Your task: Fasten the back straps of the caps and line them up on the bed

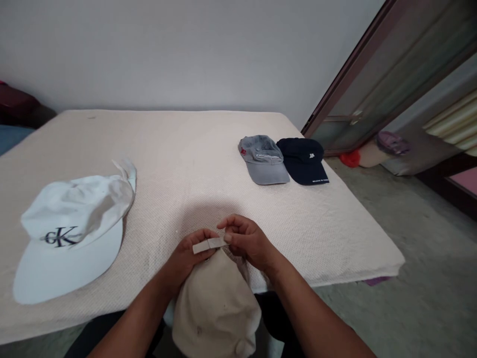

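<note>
A beige cap [216,303] hangs at the table's near edge, its crown toward me and its back strap [209,244] held up between my hands. My left hand [190,253] grips the strap and the cap's edge on the left side. With thumb and fingers pinched, my right hand [248,242] holds the strap's right end. The cap's brim is out of sight. To the left lies a white cap [74,209] with dark letters on its front, its strap sticking up at the back.
Farther back on the cloth-covered table [179,144] a grey cap [264,156] and a navy cap [303,159] lie side by side. A pale wall [179,54] stands behind. At the right are a door [357,99] and grey floor [428,248].
</note>
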The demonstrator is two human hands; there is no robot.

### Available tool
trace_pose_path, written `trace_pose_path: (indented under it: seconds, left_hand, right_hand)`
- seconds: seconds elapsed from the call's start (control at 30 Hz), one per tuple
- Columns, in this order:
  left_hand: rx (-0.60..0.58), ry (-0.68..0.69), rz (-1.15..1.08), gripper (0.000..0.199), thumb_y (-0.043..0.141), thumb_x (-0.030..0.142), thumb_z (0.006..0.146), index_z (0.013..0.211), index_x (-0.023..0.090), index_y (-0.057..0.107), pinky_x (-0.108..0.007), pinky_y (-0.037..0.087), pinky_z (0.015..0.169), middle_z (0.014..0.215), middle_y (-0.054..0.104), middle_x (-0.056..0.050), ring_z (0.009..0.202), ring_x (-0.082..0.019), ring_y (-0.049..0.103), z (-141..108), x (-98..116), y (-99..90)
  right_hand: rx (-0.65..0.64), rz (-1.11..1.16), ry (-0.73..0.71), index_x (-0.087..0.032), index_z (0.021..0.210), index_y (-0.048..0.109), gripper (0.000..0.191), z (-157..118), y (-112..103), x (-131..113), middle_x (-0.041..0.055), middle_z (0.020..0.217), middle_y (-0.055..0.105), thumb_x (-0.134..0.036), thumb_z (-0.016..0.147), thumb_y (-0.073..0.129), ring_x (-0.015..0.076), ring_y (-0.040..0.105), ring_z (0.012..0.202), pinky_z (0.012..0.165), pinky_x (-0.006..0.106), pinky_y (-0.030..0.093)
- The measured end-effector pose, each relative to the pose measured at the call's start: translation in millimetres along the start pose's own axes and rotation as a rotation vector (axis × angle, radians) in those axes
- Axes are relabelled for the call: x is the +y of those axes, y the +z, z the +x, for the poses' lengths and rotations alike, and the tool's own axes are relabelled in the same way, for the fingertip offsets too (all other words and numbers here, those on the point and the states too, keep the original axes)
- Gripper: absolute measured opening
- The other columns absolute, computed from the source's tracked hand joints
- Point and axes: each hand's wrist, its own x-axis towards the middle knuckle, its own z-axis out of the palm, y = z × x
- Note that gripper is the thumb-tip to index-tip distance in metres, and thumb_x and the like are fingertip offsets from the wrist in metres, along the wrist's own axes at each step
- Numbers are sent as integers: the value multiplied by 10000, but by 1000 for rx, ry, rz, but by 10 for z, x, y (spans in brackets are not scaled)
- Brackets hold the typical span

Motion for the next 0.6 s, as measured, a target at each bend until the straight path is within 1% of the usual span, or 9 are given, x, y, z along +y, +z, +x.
trace_pose_path:
  seconds: [0.07, 0.17, 0.33, 0.47, 0.53, 0.6]
  left_hand:
    - [-6, 6, 31, 152, 707, 202, 730, 858, 181, 628, -210, 399, 661, 771, 609, 10, 696, -100, 534, -5, 1, 9]
    - [-35, -1, 31, 155, 699, 215, 744, 878, 184, 629, -222, 397, 681, 791, 610, 5, 713, -105, 539, -13, -8, 11]
    - [-53, -21, 17, 149, 721, 234, 716, 818, 173, 632, -226, 388, 639, 742, 607, 8, 650, -99, 528, 5, -41, -1]
    - [-17, -41, 60, 146, 731, 248, 696, 801, 170, 665, -227, 394, 628, 715, 627, 3, 634, -105, 537, 0, -47, 6]
    - [32, -44, 85, 130, 718, 254, 707, 808, 181, 682, -234, 414, 668, 736, 649, -3, 678, -121, 566, -19, -41, 9]
    - [56, -40, 92, 101, 696, 255, 725, 801, 188, 691, -252, 430, 721, 768, 671, -12, 731, -141, 593, -35, -41, 2]
  right_hand:
    - [-10, -27, -4, -183, 934, 598, 240, -8, 28, -7, -84, 555, 408, -277, 732, 686, 40, 295, 428, 399, 195, 199]
    - [-26, -34, -5, -182, 935, 600, 243, -16, 57, -10, -85, 552, 400, -287, 735, 690, 41, 296, 435, 402, 195, 202]
    - [-29, -71, -7, -184, 940, 600, 228, -5, 57, 2, -84, 563, 408, -284, 753, 684, 38, 294, 435, 404, 192, 196]
    - [-36, -153, -6, -184, 928, 601, 204, 19, 34, 18, -89, 541, 405, -253, 753, 679, 41, 312, 439, 421, 188, 231]
    - [-30, -193, -2, -180, 909, 602, 191, 32, 25, 25, -88, 533, 409, -252, 751, 679, 43, 320, 441, 426, 188, 238]
    - [-30, -230, 11, -175, 891, 603, 183, 44, 19, 30, -86, 530, 411, -269, 753, 678, 45, 328, 444, 428, 189, 234]
